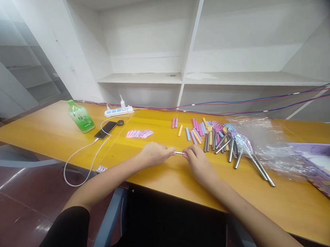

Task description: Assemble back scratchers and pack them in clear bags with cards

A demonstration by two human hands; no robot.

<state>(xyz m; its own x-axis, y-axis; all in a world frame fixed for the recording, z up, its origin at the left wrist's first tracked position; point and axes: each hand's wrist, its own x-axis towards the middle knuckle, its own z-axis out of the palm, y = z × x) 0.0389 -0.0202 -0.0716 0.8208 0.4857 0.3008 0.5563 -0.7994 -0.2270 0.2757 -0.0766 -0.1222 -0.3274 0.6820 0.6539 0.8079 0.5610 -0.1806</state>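
Between my two hands is a short, thin silver rod with a pinkish part near its right end, held level just above the table's front half. The fingertips of my left hand pinch its left end. My right hand is closed on the other end, and the fingers hide part of it. Beyond my right hand lie loose coloured sleeves in pink, yellow, blue and purple. Right of these is a pile of metal tubes with coloured claw-shaped heads, like back scratchers. A fanned row of pink printed slips lies beyond my left hand.
Crumpled clear plastic bags cover the right side, beside a purple box. On the left are a green tea bottle, a phone with a white cable, a small dark object and a power strip. Shelves stand behind.
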